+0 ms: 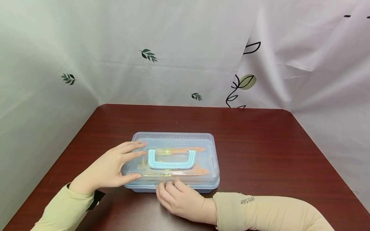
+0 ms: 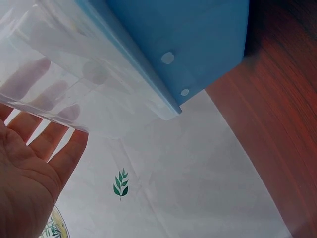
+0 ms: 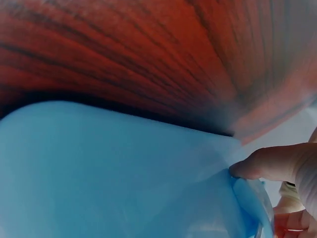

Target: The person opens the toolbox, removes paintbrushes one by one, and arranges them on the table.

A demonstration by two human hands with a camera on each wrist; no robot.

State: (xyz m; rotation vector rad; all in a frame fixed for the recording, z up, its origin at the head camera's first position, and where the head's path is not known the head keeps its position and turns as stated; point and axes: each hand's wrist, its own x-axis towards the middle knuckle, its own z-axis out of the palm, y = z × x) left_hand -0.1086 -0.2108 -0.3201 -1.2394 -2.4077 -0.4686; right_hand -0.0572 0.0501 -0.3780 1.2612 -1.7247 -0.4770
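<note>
A light-blue plastic storage box point(image 1: 170, 190) with a clear lid point(image 1: 173, 138) sits on the table, its lid down. A pale blue carry handle point(image 1: 171, 165) lies folded on top, and blurred orange and yellow items point(image 1: 199, 171) show through the lid. My left hand point(image 1: 115, 163) rests spread on the lid's left side; in the left wrist view its fingers point(image 2: 52, 134) lie along the clear plastic. At the front edge, my right hand point(image 1: 185, 199) has curled fingers, its thumb point(image 3: 267, 162) against the blue latch point(image 3: 250, 201).
The dark red wooden table point(image 1: 260, 154) extends around the box. White curtains point(image 1: 173, 32) with leaf prints hang behind it and along both sides. A small black item point(image 1: 96, 199) shows at the left sleeve cuff.
</note>
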